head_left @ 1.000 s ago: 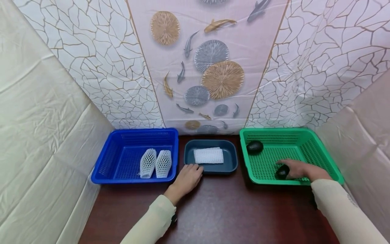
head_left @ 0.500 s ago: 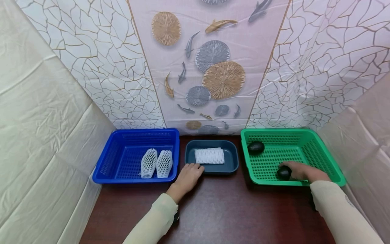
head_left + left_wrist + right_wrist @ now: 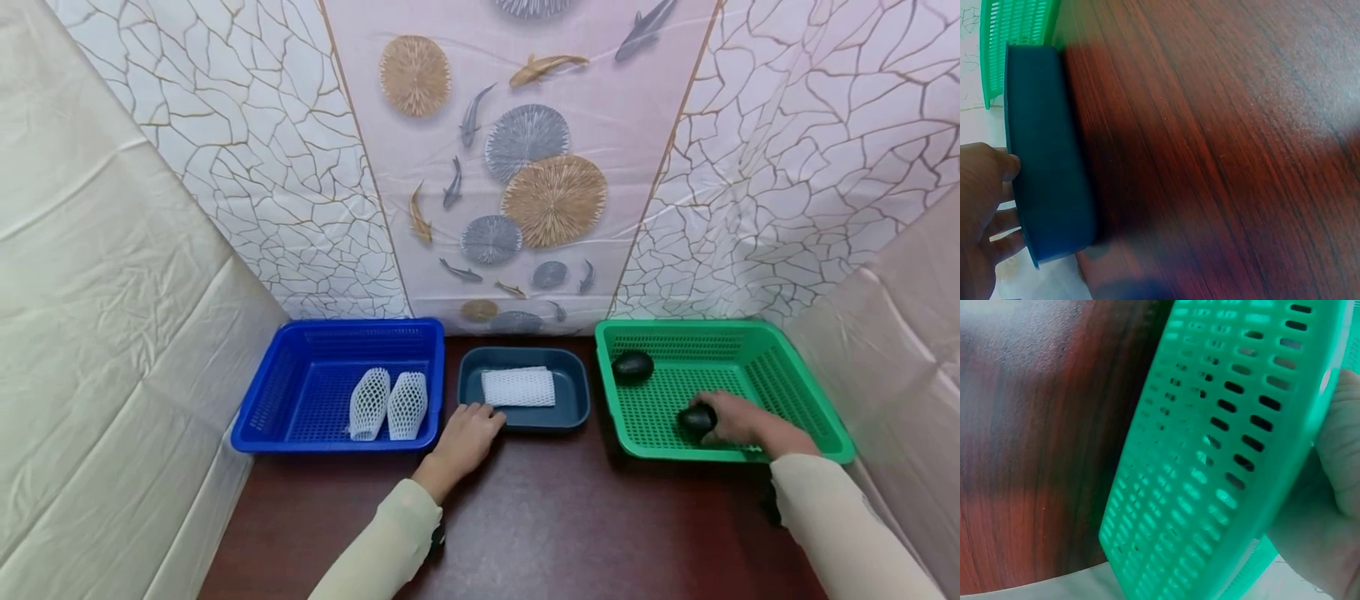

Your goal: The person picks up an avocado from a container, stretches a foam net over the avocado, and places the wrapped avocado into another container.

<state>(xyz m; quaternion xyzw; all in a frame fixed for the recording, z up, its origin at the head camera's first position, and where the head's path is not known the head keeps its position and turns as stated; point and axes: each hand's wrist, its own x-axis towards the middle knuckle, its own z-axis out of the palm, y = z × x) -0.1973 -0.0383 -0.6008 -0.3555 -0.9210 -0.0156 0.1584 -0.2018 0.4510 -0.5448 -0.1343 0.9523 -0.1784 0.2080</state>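
In the head view my right hand (image 3: pixel 735 418) reaches into the green basket (image 3: pixel 798 379) and grips a dark avocado (image 3: pixel 697 422). Another avocado (image 3: pixel 633 367) lies by that basket's left wall. My left hand (image 3: pixel 468 437) rests at the near left rim of a dark blue-grey tray (image 3: pixel 570 418), fingers loosely bent over the edge. Inside the tray lies a flat white foam net sleeve (image 3: pixel 517 387). The left wrist view shows the left fingertips (image 3: pixel 1011 166) touching the tray's rim. In the right wrist view the basket wall hides the held avocado and most fingers.
A blue basket (image 3: pixel 251 412) stands to the left, with two bulging white foam net sleeves (image 3: pixel 370 405) side by side in it; what fills them is hard to see. All containers stand on a dark reddish wood table (image 3: pixel 570 517), before a patterned cloth wall (image 3: pixel 517 292).
The right hand's fingers have closed round the near avocado, which has shifted slightly within the green basket. My left hand has stayed at the tray's rim.
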